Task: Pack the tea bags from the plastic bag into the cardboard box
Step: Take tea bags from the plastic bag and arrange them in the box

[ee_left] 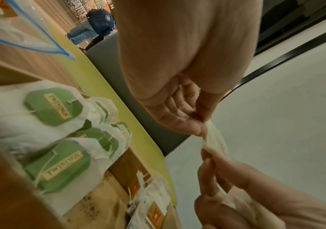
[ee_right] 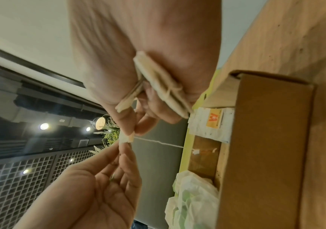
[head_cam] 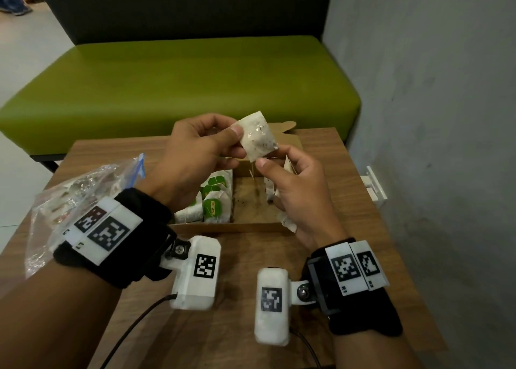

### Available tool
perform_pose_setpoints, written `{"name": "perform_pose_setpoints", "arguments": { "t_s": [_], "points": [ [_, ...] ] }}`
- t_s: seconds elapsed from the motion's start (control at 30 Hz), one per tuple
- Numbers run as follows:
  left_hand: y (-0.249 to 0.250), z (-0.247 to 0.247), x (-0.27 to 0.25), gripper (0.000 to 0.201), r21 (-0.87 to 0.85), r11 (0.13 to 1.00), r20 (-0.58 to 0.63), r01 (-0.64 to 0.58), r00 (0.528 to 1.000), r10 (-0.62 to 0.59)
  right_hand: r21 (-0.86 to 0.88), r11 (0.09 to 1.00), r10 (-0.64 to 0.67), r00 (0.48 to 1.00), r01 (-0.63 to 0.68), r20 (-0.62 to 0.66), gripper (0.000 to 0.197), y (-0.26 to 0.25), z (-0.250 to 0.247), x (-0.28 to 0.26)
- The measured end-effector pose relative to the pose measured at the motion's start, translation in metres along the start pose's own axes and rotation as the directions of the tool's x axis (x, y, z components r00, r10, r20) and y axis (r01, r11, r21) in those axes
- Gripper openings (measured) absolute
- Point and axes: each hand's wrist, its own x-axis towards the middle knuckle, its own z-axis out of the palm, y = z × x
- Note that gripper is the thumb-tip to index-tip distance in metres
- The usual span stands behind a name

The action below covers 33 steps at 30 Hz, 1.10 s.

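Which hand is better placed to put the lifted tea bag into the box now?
Probably the left hand: it pinches the tea bag above the cardboard box, while the right hand already grips several more tea bags.

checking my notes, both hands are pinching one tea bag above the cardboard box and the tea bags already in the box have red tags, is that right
Not quite. The tea bags packed on the box's left side have green tags, not red; the left wrist view shows the green labels clearly. The rest holds: the left hand and right hand both pinch one tea bag above the cardboard box.
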Motion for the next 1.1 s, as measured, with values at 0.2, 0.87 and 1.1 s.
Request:
{"name": "perform_pose_setpoints", "arguments": {
  "t_s": [0.2,0.87,1.1],
  "points": [
    [0.002,-0.003,0.0,0.009,-0.06,0.995,-0.008,0.075,0.997,-0.076,0.098,0.995,0.003,0.998,-0.009,0.064,0.047,-0.006,-0.001,-0.002],
    [-0.001,0.001,-0.006,0.006,0.096,0.994,0.119,-0.053,0.992,0.041,0.218,0.969,0.101,0.992,-0.114,0.07,0.014,-0.01,-0.001,-0.001],
    [0.012,-0.008,0.002,0.005,0.367,0.901,0.079,-0.231,0.973,0.217,-0.063,0.997,-0.04,0.997,0.036,-0.059,0.007,0.003,0.004,0.002]
  ]
}}
